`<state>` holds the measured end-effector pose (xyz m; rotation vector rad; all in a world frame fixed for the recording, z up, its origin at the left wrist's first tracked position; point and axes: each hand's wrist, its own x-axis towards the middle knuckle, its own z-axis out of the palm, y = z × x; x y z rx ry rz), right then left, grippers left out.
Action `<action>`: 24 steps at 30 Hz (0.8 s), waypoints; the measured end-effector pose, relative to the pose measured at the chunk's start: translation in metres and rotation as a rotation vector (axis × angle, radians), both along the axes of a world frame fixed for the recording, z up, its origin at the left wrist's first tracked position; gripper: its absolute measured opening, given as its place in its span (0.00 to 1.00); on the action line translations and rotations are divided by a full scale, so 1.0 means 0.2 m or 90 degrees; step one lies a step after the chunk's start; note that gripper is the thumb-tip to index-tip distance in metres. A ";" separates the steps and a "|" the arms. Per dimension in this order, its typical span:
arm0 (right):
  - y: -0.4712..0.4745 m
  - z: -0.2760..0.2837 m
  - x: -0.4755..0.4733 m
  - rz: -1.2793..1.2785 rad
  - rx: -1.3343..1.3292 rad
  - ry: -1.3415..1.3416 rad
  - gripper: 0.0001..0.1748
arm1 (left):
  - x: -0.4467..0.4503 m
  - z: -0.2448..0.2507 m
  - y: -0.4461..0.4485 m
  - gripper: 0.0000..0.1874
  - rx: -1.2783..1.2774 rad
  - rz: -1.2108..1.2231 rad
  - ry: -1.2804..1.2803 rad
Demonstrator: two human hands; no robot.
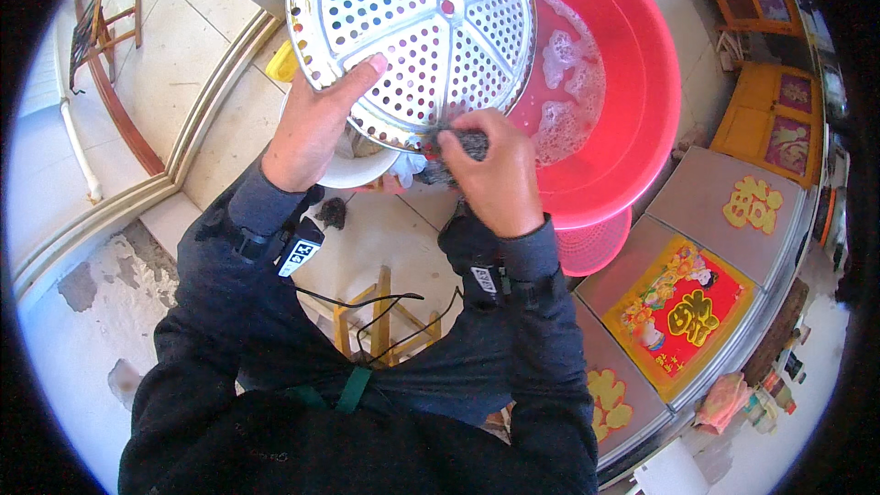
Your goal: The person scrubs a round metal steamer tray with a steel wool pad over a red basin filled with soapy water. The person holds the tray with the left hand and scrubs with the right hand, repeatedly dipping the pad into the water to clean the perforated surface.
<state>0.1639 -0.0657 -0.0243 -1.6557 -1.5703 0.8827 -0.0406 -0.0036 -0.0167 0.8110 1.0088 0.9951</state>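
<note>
My left hand [313, 120] grips the near left rim of a round perforated metal steamer tray [412, 34], thumb lying over its holed face. The tray is tilted up towards me and overlaps a large red plastic basin [639, 82]. My right hand [498, 172] pinches a dark steel-wool scouring pad [473, 144] against the tray's near edge. Brownish stains show along the tray's rim. Foamy water [564, 96] stands in the basin to the right. Below the tray, partly hidden, is a white bowl [357, 168] with something inside that I cannot make out.
A pink perforated basket [598, 244] sits beneath the basin's near side. A dark scrap [331, 213] lies on the tiled floor. Between my legs is a wooden stool [381, 330]. Cabinets with decorated panels [687, 316] line the right; a mirror [130, 69] leans at left.
</note>
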 end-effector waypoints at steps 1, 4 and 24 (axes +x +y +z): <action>0.00 0.00 -0.04 -0.005 0.008 0.017 0.11 | 0.01 0.00 -0.01 0.29 -0.003 0.004 0.007; 0.00 0.01 -0.14 0.011 0.035 0.019 0.10 | 0.02 0.00 -0.02 0.29 0.001 0.009 0.018; 0.12 0.09 -0.10 0.028 0.078 -0.144 0.07 | 0.07 0.01 -0.07 0.25 0.007 -0.005 0.067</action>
